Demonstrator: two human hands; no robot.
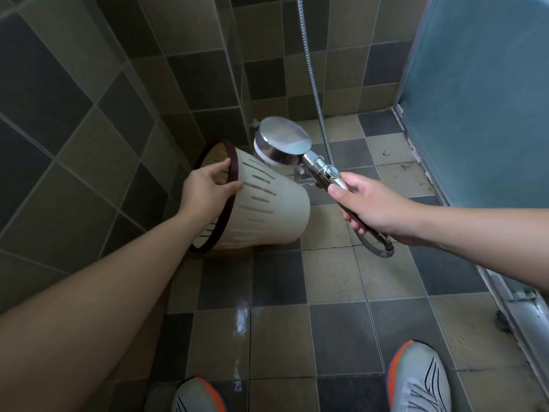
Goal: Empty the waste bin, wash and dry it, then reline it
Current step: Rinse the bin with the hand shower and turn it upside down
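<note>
A: We're in the tiled shower corner, and the left hand [208,188] has the waste bin [261,203] by its dark rim [233,162], fingers hooked inside the mouth, thumb outside. The bin is tipped on its side, mouth to the left-hand wall, base toward the middle of the floor [332,281], and it looks lifted just clear of the tiles by the corner.

B: And the right hand [374,209] is wrapped tight round the handle of the shower head [282,144], thumb up near the control. The chrome face sits just above the bin's slotted side, with the hose [312,84] running up the wall. No water visible from it right now.

A: Looks empty too, though most of the inside is hidden. Washing stage, I'd say.

B: Here's the worry. Those slots: spray the side and water goes straight through, onto the wall and back at the shoes [419,379] at the near edge of the floor.

A: There's already a wet sheen on the tiles in front of them. Slip risk.

B: Plus it's a one-handed rim grip. A wet rim and a hard jet could twist that bin loose.

A: And the mouth points away from the head, so he needs to turn it or the inside stays dirty.
</note>
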